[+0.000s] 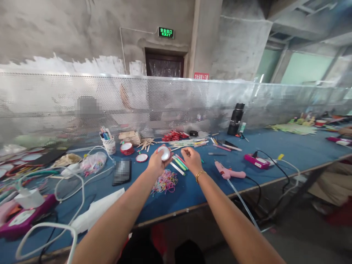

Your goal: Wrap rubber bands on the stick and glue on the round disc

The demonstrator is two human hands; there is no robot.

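My left hand (156,162) is closed round a small round white piece with a red rim (164,153), its white face turned up. To its right my right hand (192,158) has its fingers pinched together; what they hold, if anything, is too small to make out. Between the hands lie several markers (180,164) in green, white and pink. Just below them on the blue table (209,187) is a heap of thin coloured loops (165,181). A similar red-rimmed disc (141,157) lies left of my left hand, beside a stack of red-rimmed discs (127,148).
A pink glue gun (230,173) rests right of my right hand, its cord trailing off the edge. A phone (121,171), pen cup (109,144), craft sticks (147,143) and a black bottle (235,119) stand about. White cables (82,183) loop at left; a perforated metal screen (165,102) runs behind.
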